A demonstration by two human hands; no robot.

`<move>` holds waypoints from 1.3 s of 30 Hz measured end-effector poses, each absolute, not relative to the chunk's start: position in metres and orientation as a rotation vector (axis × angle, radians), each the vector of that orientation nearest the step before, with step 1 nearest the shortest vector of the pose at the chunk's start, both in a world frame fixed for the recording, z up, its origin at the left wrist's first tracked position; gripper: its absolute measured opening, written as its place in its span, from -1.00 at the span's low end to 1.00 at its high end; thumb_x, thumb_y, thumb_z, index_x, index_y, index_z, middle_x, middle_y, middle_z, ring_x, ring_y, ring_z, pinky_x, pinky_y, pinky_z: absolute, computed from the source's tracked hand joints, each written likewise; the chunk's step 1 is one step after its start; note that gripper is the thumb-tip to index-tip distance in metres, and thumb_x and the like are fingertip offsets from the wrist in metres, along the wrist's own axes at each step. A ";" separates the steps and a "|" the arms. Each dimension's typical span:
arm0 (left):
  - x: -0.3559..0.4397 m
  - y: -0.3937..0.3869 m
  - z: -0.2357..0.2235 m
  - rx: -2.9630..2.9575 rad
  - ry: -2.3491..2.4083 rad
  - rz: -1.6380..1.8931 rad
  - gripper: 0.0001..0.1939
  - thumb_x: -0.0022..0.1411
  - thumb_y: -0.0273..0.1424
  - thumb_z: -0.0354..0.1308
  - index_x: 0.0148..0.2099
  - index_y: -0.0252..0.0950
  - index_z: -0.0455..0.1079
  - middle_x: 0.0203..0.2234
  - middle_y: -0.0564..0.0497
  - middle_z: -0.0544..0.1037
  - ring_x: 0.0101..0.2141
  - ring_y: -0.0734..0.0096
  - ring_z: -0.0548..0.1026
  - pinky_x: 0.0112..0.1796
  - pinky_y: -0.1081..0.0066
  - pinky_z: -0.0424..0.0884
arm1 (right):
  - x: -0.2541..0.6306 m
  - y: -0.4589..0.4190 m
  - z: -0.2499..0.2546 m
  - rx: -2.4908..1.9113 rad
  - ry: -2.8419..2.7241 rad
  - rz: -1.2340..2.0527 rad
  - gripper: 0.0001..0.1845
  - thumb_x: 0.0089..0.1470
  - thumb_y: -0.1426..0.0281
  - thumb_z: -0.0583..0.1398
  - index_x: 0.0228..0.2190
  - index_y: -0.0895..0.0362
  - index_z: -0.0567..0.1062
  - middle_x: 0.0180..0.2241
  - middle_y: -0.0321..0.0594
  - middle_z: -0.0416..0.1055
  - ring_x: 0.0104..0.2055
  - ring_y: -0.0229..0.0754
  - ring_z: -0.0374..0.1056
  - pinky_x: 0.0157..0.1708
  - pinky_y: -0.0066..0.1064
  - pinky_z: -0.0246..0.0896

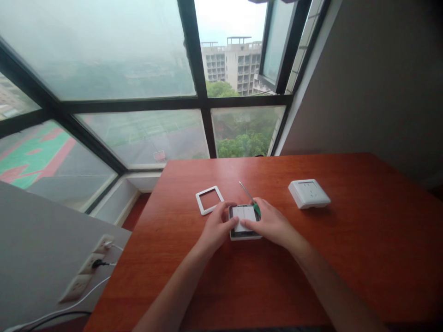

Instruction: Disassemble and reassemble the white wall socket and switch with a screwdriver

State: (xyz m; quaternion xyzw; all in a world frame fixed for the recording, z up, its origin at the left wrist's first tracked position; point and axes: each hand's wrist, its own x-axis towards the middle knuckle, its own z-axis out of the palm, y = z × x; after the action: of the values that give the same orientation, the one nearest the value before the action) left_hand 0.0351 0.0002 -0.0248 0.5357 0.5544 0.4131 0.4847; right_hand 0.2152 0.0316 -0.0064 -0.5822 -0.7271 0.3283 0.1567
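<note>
Both hands are closed around a white wall switch (244,221) with a dark grey border, sitting on a white box base on the table. My left hand (218,226) grips its left side, the thumb pressing on the face. My right hand (275,223) holds the right side, its thumb also on the face. A screwdriver (256,209) with a green handle passes between my right thumb and fingers; its metal shaft points away to the upper left, and the rest of the handle is hidden. Beyond my left hand lies a white square frame (200,203), flat on the table.
A white boxed wall socket (309,193) rests on the reddish-brown wooden table (360,258) to the right. Black-framed windows (204,103) stand behind the table. Lower left, wall outlets (85,272) carry plugs and cables beside the table edge.
</note>
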 end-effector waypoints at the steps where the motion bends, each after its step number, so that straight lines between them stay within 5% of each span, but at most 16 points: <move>1: 0.035 0.001 -0.024 1.293 1.350 1.008 -0.63 0.06 -0.38 0.19 -0.04 -0.29 0.38 -0.46 0.10 0.33 -0.43 0.43 0.27 -0.40 0.49 0.21 | 0.215 0.032 -0.007 -1.670 -2.085 0.941 -0.50 -0.11 0.14 0.29 -0.17 0.10 0.35 -0.18 -0.16 0.40 -0.17 -0.07 0.35 -0.23 -0.35 0.14; 14: 0.029 0.001 -0.030 1.294 1.313 0.971 -0.53 0.10 -0.27 0.24 0.04 -0.32 0.35 -0.56 0.15 0.30 -0.51 0.47 0.30 -0.46 0.50 0.19 | 0.225 0.038 -0.018 -1.475 -1.953 1.049 -0.56 -0.04 0.19 0.26 -0.14 0.12 0.38 -0.15 -0.15 0.43 -0.13 -0.09 0.37 -0.12 -0.29 0.23; 20: 0.007 -0.001 -0.012 1.452 1.481 1.042 -0.58 0.21 -0.24 0.16 0.07 -0.31 0.34 -0.41 0.04 0.44 -0.45 0.44 0.37 -0.40 0.46 0.30 | 0.236 0.041 -0.029 -1.506 -1.716 1.151 -0.62 0.06 0.15 0.15 -0.12 0.09 0.37 -0.19 -0.18 0.47 -0.44 -0.21 0.39 -0.51 -0.38 0.28; 24: -0.022 0.009 -0.003 1.897 1.735 0.956 -0.59 0.20 -0.31 0.15 0.09 -0.24 0.32 -0.06 -0.11 0.43 -0.18 0.24 0.46 -0.13 0.27 0.39 | 0.241 0.042 -0.033 -1.483 -1.598 1.246 -0.62 0.06 0.16 0.14 -0.13 0.08 0.33 -0.32 -0.28 0.44 -0.64 -0.33 0.25 -0.67 -0.44 0.18; 28: -0.042 0.025 -0.010 2.189 1.955 0.634 -0.32 0.03 -0.24 0.32 0.18 -0.28 0.24 0.16 -0.24 0.29 0.17 -0.11 0.23 0.12 0.01 0.19 | 0.241 0.041 -0.034 -1.457 -1.533 1.307 -0.62 0.05 0.16 0.14 -0.13 0.08 0.31 -0.40 -0.35 0.38 -0.69 -0.35 0.21 -0.72 -0.46 0.13; 33: -0.045 0.036 -0.017 2.316 1.773 0.556 -0.42 0.17 -0.18 0.21 0.20 -0.20 0.24 0.09 -0.15 0.41 0.09 0.05 0.36 0.08 0.13 0.27 | 0.242 0.038 -0.031 -1.416 -1.470 1.353 -0.59 0.02 0.13 0.15 -0.14 0.09 0.31 -0.48 -0.40 0.33 -0.68 -0.35 0.20 -0.71 -0.48 0.13; 39: -0.043 0.034 -0.013 2.139 1.760 0.852 -0.45 0.10 -0.22 0.29 0.11 -0.24 0.31 -0.01 -0.14 0.50 -0.04 0.11 0.48 -0.01 0.19 0.37 | 0.243 0.038 -0.029 -1.389 -1.427 1.377 -0.56 0.00 0.11 0.16 -0.14 0.10 0.30 -0.57 -0.46 0.27 -0.69 -0.33 0.18 -0.71 -0.48 0.10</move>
State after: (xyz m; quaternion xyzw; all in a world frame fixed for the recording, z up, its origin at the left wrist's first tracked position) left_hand -0.0429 0.0341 -0.0132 0.7326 0.6027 0.2919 0.1216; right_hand 0.2430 0.0376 -0.0294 -0.5369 -0.5516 0.5323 0.3525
